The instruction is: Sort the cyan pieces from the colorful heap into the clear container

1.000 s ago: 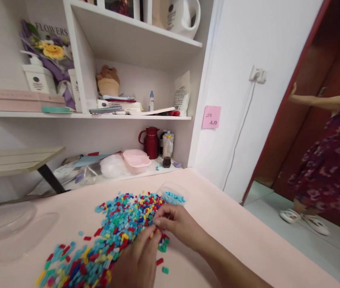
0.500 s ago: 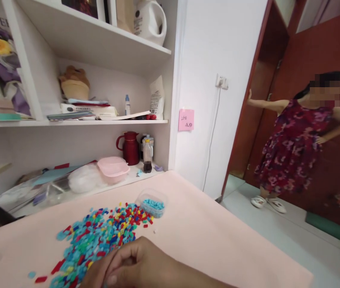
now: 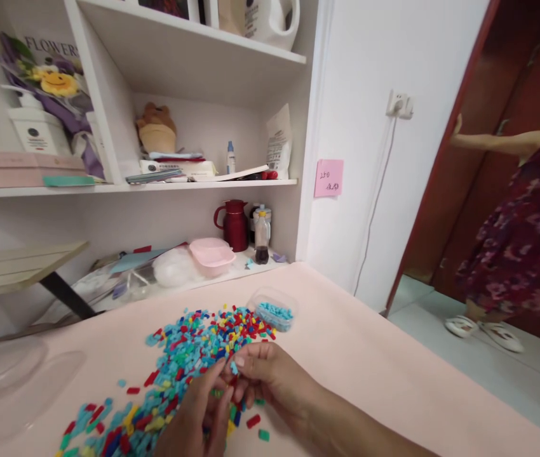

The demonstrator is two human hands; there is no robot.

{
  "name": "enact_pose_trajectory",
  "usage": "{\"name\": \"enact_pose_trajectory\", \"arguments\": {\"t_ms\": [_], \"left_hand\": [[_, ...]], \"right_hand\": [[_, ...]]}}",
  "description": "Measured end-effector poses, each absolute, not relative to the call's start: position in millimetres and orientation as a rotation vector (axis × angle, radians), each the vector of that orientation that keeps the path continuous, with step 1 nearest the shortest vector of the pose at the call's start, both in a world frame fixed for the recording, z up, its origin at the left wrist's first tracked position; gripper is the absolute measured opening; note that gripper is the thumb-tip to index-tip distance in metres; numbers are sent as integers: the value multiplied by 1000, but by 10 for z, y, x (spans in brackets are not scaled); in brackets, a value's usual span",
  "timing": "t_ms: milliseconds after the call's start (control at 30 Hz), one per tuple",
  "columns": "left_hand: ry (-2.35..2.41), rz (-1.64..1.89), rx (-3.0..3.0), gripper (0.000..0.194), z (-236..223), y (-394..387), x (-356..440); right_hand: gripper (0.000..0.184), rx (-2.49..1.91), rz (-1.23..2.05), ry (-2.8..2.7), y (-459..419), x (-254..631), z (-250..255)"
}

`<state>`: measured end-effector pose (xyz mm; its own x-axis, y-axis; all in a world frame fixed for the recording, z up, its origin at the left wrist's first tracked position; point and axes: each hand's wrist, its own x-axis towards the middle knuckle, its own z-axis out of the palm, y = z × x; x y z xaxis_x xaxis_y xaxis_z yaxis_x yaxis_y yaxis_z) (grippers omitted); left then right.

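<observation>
Between the thumb and fingertips of my right hand [image 3: 274,381] is a small light-blue toy brick [image 3: 234,367]. My left hand [image 3: 196,412] is close beside it, its fingers curved and apart, with nothing visible held in them. Its fingertips come up near the blue brick; whether they touch it I cannot tell. Both hands are over the near right side of a spread pile of small bricks [image 3: 179,355] in blue, red, yellow and green. A clear plastic tub [image 3: 289,298] with light-blue bricks in it stands past the pile.
Clear plastic lids [image 3: 27,393] lie on the pink tabletop [image 3: 370,374] at left. Behind are a pink container [image 3: 211,255], a red jug [image 3: 236,225] and a bottle [image 3: 262,240] under the shelf [image 3: 213,187]. A person in a floral dress [image 3: 527,228] stands by the doorway at right.
The view swung right and then back left. My hands were pressed together over the pile's near side; now they are slightly apart and the light-blue brick shows in my right fingertips.
</observation>
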<state>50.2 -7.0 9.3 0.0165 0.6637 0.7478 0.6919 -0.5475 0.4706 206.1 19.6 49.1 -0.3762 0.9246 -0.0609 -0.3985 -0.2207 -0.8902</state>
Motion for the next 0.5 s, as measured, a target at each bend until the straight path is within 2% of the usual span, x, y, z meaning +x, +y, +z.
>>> {"name": "enact_pose_trajectory", "arguments": {"t_ms": [167, 300, 500], "left_hand": [[-1461, -1617, -2210, 31, 123, -90, 522], [-1468, -1579, -2202, 30, 120, -104, 518], [-1539, -1448, -2150, 35, 114, -122, 522]], "right_hand": [[40, -753, 1739, -1081, 167, 2037, 449], [47, -844, 1720, -1171, 160, 2029, 442], [46, -1041, 1473, -1465, 128, 2003, 419]]}}
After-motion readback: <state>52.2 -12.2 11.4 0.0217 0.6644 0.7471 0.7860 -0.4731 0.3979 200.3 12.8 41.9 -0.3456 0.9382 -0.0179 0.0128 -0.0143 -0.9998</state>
